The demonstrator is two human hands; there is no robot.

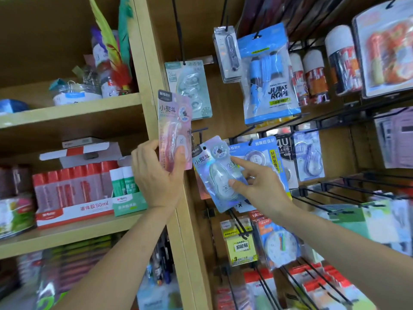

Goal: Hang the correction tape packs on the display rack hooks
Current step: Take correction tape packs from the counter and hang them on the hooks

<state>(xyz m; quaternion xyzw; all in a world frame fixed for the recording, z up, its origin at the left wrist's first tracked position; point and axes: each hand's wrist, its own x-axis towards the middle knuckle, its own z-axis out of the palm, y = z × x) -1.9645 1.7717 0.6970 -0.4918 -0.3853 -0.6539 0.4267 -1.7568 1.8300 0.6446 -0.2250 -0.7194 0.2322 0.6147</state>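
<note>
My left hand [156, 175] grips a pink correction tape pack [172, 121] by its lower end and holds it upright in front of the wooden post. My right hand [257, 182] pinches a light blue correction tape pack [214, 173], thumb on its blister and index finger stretched along its upper right edge. This pack is tilted, and its hang hole sits near the tip of a short black hook [200, 135] on the rack. A green correction tape pack [190, 90] hangs on a hook above.
Black wire hooks [335, 191] jut out at the right, some bare. A jump rope pack [270, 79], spray cans [315, 77] and other hanging packs fill the rack. Wooden shelves [71, 110] at the left carry glue boxes and clips.
</note>
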